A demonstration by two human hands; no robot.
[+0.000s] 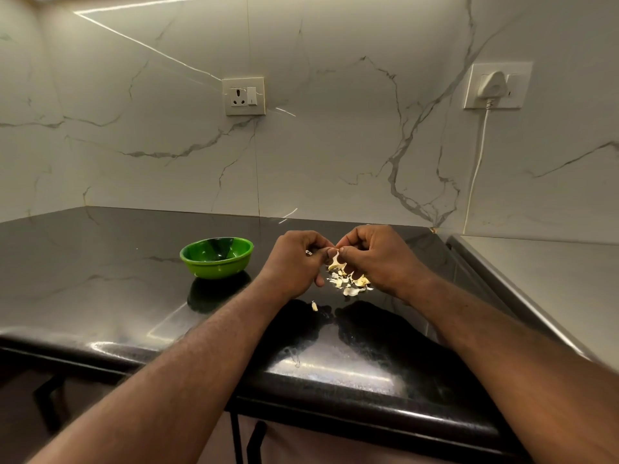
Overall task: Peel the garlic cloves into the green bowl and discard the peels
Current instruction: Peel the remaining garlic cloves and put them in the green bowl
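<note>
1. Left hand (294,259) and right hand (375,259), fingers curled, pinch one garlic clove (335,258) between them.
2. Peels (351,283) litter the table (100,279) beneath the right hand; a stray piece (315,306) lies nearer.
3. The green bowl (217,270) stands left of the left hand.

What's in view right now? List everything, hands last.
round green plastic bowl: one, green, on counter, left of centre
papery garlic peels: small pile, off-white, on counter right of bowl
pale garlic clove: one, cream, held above the peel pile
stray garlic piece: one, pale, on counter nearer the front edge
glossy black stone countertop: one, black
white wall socket: one, white, wall centre
white plug with cable: one, white, wall right
left hand: one, pinching clove
right hand: one, pinching clove
</note>
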